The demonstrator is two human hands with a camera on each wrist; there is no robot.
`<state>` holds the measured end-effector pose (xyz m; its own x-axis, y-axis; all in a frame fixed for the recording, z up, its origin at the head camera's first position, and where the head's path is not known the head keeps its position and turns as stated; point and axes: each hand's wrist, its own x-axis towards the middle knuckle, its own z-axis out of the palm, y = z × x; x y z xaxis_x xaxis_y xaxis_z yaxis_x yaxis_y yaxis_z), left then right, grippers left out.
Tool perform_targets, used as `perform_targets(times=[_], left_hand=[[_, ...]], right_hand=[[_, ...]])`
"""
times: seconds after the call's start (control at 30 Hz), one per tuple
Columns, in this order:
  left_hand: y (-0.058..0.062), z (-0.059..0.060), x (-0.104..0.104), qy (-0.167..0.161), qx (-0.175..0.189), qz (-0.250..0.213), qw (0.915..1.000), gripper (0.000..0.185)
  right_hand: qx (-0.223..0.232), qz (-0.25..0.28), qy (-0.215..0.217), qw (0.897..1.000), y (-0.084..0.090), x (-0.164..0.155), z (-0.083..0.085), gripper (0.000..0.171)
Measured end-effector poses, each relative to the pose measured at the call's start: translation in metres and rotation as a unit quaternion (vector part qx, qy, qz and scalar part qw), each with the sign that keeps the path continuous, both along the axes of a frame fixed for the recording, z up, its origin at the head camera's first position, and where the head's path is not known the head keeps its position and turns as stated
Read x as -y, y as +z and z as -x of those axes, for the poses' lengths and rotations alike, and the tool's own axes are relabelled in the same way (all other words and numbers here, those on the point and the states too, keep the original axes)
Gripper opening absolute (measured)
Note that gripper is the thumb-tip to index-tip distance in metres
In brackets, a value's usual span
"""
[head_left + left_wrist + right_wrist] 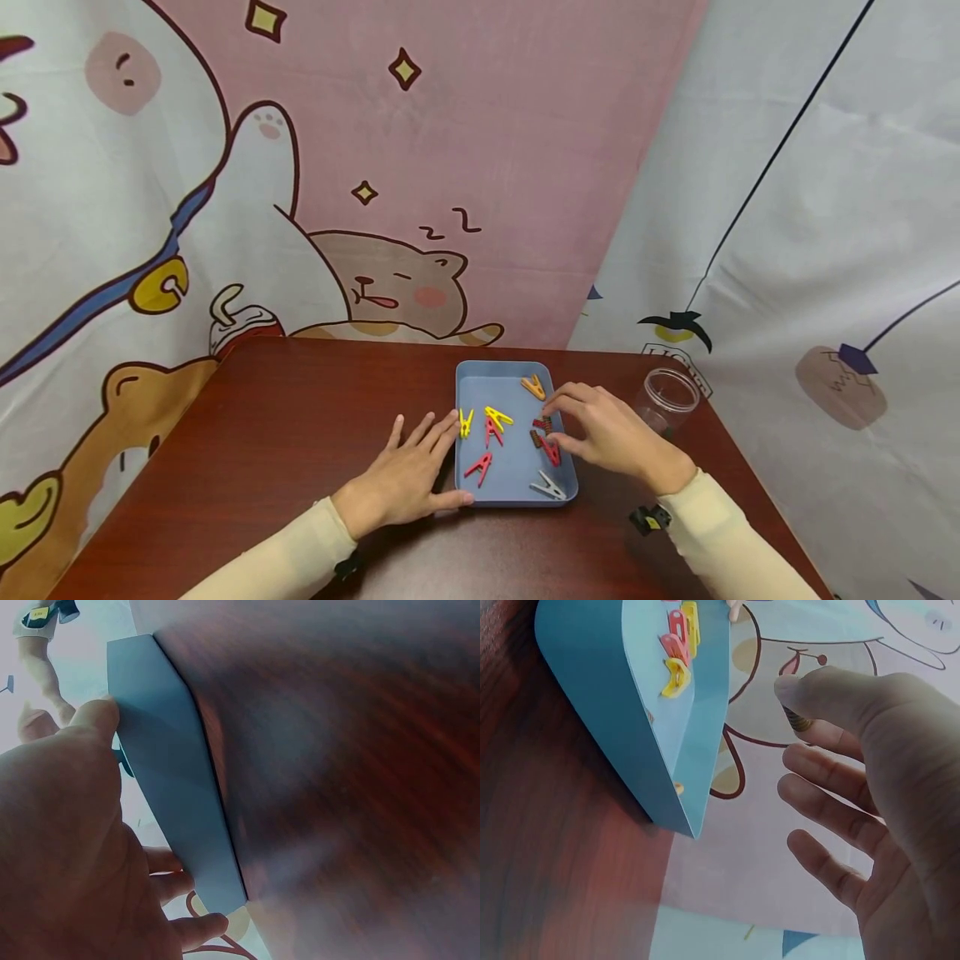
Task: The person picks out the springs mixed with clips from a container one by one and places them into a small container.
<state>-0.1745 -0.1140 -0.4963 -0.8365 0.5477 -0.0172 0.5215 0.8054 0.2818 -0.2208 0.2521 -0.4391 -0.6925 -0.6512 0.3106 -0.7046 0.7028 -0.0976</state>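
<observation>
Against the left wall of the blue-grey tray [517,487] rests my left hand [408,479], fingers and thumb stretched along its side. My right hand [611,429] is over the tray's right side and pinches a small dark-brown ribbed piece [796,720] between thumb and index finger. Another brown ribbed piece [536,438] lies in the tray below it, beside a red clothespin [551,451]. Other clothespins lie scattered there: an orange one [534,387] at the back, yellow ones [498,417] and red ones [480,468] to the left, and a grey one [548,486] at the front.
A clear jar [667,396] stands on the brown table [337,400], right of the tray and beyond my right hand. Behind the table hangs a printed cartoon cloth [525,167].
</observation>
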Motion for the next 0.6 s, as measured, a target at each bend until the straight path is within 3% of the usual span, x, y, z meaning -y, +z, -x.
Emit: perform_targets(times=[0.43, 0.6], left_hand=[[-0.001, 0.001, 0.000, -0.001, 0.001, 0.002, 1.0000, 0.112], [-0.002, 0.001, 0.000, 0.000, 0.004, 0.001, 1.0000, 0.113]], right_hand=[[-0.036, 0.070, -0.020, 0.997, 0.009, -0.031, 0.009, 0.034], [-0.044, 0.096, -0.052, 0.993, 0.011, -0.047, 0.014, 0.035]])
